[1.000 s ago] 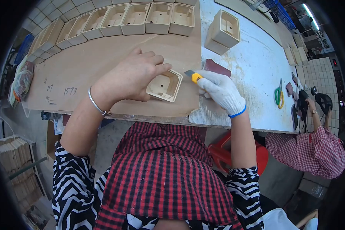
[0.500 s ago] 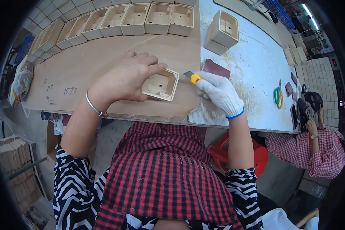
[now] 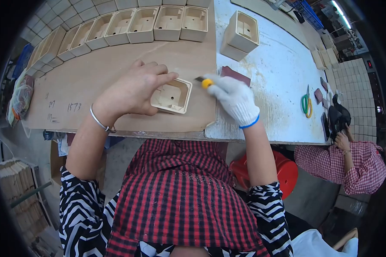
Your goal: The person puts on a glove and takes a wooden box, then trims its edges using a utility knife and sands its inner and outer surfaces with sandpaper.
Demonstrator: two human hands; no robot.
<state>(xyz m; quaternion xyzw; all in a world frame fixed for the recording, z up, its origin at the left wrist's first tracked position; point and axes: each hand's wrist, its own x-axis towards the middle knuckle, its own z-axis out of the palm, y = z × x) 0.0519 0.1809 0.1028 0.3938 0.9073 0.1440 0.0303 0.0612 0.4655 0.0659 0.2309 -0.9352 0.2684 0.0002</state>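
Observation:
A cream plastic box (image 3: pixel 174 97), open side up, sits on the brown board. My bare left hand (image 3: pixel 135 91) grips its left side, with the thumb low and the fingers along the top edge. My right hand (image 3: pixel 236 97), in a white glove with a blue cuff, is closed on a yellow utility knife (image 3: pixel 206 83). The knife's dark blade points left, just beyond the box's upper right corner, apart from it. A dark red sandpaper piece (image 3: pixel 237 76) lies behind the gloved hand.
A curved row of cream boxes (image 3: pixel 140 25) lines the board's back. Two stacked boxes (image 3: pixel 240 37) stand at the back right. Scissors (image 3: pixel 306 103) lie on the white surface (image 3: pixel 283 81). A co-worker (image 3: pixel 347 162) sits at the right, near a red stool (image 3: pixel 283 173).
The whole view has shifted, so the table and boxes appear slightly further left. The knife has turned slightly in my right hand. My left hand keeps its hold on the box.

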